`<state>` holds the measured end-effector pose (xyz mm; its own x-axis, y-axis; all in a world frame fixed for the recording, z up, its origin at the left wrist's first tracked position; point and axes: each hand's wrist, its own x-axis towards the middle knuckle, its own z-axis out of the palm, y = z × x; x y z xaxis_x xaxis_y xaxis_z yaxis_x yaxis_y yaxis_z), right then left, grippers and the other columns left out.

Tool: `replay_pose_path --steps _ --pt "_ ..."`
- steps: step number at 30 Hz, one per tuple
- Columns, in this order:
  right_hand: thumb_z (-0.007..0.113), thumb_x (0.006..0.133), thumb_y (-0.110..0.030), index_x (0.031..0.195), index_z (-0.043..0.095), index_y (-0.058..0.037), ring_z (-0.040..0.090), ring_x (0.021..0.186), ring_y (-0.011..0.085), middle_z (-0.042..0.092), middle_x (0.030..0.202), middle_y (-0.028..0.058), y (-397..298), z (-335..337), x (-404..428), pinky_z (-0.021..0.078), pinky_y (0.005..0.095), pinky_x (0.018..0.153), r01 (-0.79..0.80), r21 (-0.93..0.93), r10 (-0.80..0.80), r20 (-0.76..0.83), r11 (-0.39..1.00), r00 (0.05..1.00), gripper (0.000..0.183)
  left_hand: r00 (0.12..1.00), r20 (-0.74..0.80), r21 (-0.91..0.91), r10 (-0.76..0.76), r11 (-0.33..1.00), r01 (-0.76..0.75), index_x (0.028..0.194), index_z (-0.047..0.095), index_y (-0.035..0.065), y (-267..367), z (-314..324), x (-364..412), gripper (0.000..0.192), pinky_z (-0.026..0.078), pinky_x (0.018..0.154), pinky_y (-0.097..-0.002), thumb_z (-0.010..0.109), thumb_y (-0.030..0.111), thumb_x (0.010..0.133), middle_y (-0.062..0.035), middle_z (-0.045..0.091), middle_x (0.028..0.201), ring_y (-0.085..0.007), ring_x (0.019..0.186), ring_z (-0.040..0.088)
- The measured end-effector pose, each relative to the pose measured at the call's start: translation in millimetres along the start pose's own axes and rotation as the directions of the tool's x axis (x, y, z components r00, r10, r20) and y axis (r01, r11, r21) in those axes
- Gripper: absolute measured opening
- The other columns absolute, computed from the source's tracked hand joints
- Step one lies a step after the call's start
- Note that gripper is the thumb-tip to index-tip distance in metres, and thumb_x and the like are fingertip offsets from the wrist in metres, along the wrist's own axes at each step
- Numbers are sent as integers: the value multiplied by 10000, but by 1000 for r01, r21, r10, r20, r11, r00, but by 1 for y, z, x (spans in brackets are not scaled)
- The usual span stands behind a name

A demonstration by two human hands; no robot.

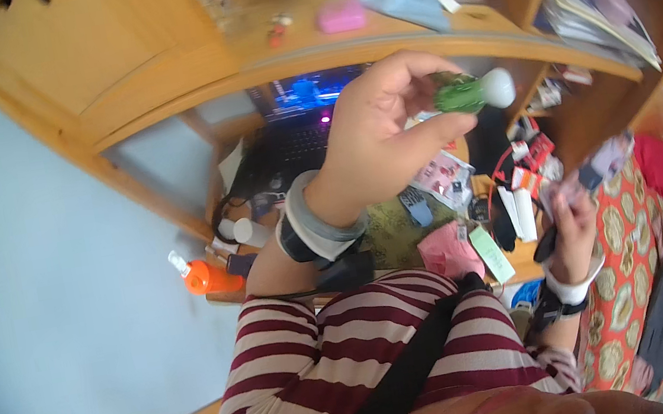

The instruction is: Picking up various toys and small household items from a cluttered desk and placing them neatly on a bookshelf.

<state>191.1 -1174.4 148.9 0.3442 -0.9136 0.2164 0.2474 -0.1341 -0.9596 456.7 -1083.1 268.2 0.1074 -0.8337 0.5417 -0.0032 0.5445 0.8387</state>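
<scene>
My left hand (396, 124) is raised in front of the shelf unit. Thumb and fingers pinch a small green container (459, 95) with a round white end, which points to the right. Lower and to the right, my right hand (575, 225) grips a thin printed packet (607, 162); motion blur hides its details. A dark rounded object (546, 244) shows beside that palm, and I cannot tell whether it is held. Below my left hand lie a pink and white pouch (449, 181) and a grey-blue packet (415, 206) on the desk.
A laptop (301, 143) with a lit screen stands behind my left wrist. Near the desk's front are a pink cloth (450, 249) and a pale green box (492, 254). An orange bottle (209, 279) stands left. The wooden shelf edge (282, 70) runs above; a patterned bedcover (617, 264) lies right.
</scene>
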Motion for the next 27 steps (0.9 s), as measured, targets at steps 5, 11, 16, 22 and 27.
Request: replay_pose_path --steps 5,11,16,22,27 --pt "549 868 -108 889 584 -12 528 703 75 627 904 65 -53 57 27 411 187 618 280 2 -280 -37 960 959 104 940 288 -329 -185 902 279 1144 419 -8 -16 5 -17 361 440 880 -363 544 173 859 -154 530 1091 -234 984 551" --pt "570 865 -128 962 600 20 570 828 106 629 956 89 -69 114 37 446 223 760 413 259 -391 -133 873 911 179 935 353 -227 -37 966 124 999 501 11 -25 21 -21 402 334 949 -375 595 351 807 -182 432 1222 -245 1132 437" --pt "552 878 -161 1020 581 3 492 713 56 610 928 36 -67 130 37 364 184 604 472 139 -455 -138 871 880 219 872 485 -309 -70 919 246 1070 491 -16 -28 10 -31 312 284 983 -342 591 134 815 -99 405 1203 -186 1140 402" --pt "516 878 -87 980 581 8 572 854 138 618 937 89 -66 135 31 430 250 776 420 286 -409 -98 861 907 154 955 232 -539 -184 793 284 1181 434 -27 -26 14 -39 379 419 898 -332 547 142 861 -104 512 1129 -181 1028 506" --pt "512 780 28 976 535 10 577 824 199 577 932 154 -76 109 31 462 301 732 480 400 -452 -167 781 876 199 928 219 -784 -301 512 351 1278 322 -7 -34 7 -38 480 442 909 -350 458 270 911 -123 478 1178 -227 1093 480"
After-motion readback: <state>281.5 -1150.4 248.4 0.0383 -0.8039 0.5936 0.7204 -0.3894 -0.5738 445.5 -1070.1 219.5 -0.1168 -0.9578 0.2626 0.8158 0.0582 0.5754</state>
